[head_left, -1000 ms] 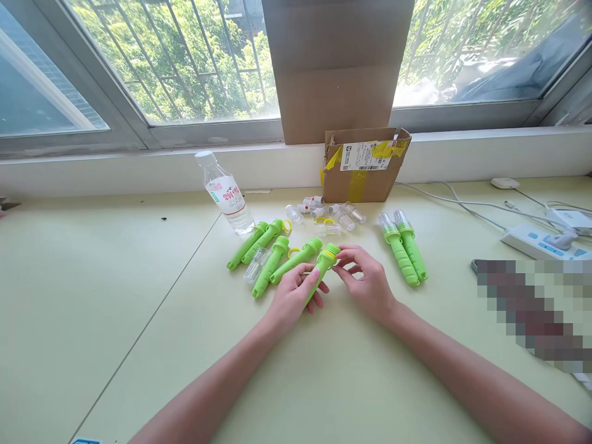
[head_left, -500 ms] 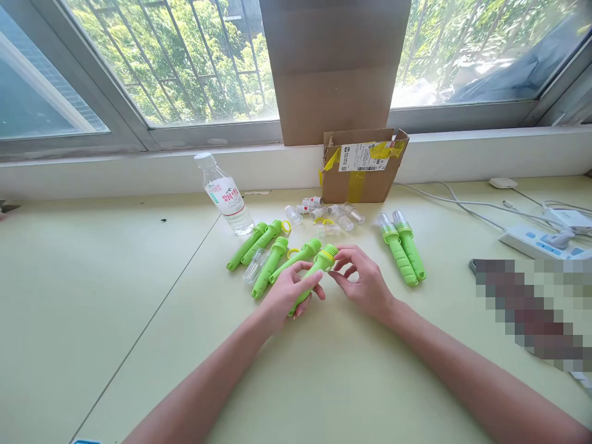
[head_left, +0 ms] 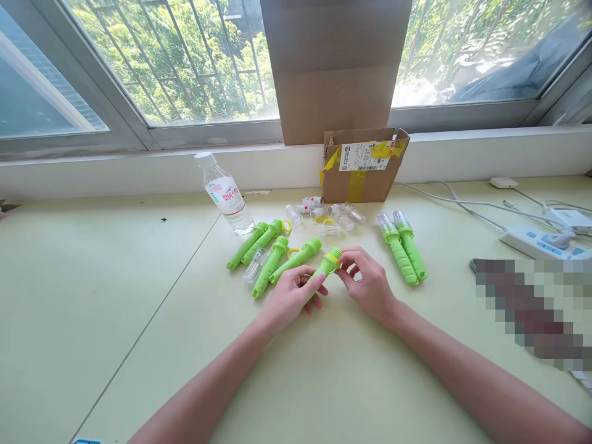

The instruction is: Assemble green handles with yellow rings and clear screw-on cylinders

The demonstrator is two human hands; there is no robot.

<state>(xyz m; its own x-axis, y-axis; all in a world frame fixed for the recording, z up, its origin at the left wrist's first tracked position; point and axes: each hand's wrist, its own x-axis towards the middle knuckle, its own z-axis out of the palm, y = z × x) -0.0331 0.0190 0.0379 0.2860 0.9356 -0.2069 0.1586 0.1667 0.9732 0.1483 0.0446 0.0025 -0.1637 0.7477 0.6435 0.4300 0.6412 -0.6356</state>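
Grips a green handle [head_left: 327,265] in left hand [head_left: 292,296], closed about the barrel, on the near side of the cardboard box [head_left: 379,186]; tilts threaded end toward the box. Shows a yellow ring [head_left: 332,256] round the collar, below the threads. Touches collar with bent fingers of right hand [head_left: 370,283]; cannot tell whether pinching ring or handle. Also seen on the bench [head_left: 115,290]: four loose handles [head_left: 269,267] near left of the box, two clear-capped handles [head_left: 401,256] near right of it, several clear caps [head_left: 343,218] just in front of it, water bottle [head_left: 226,198] to its left.
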